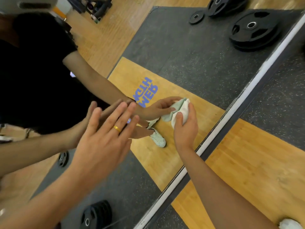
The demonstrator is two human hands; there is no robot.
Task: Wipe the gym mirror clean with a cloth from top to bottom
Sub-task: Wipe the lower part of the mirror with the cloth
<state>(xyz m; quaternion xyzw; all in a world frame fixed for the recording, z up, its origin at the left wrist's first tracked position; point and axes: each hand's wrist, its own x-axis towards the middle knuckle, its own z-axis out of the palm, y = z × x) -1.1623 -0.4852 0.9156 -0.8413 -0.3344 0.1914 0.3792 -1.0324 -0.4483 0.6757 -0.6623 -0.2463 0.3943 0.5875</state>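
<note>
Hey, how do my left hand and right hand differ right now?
The left hand is flat and spread, holding nothing; the right hand grips a bunched white cloth. The left hand wears a gold ring; none shows on the right hand. Both are up at the mirror.

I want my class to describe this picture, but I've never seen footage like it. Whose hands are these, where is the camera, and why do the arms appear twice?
No machine here: one person wears a camera on the head, looking down at their own hands. The large surface is a gym mirror with a white frame, so the arms, and the black weight plates, show as reflections. The left hand, wearing a gold ring, is spread with straight fingers at the glass. The right hand has its grip on a pale cloth held against the mirror. Right of the frame is the real floor.
</note>
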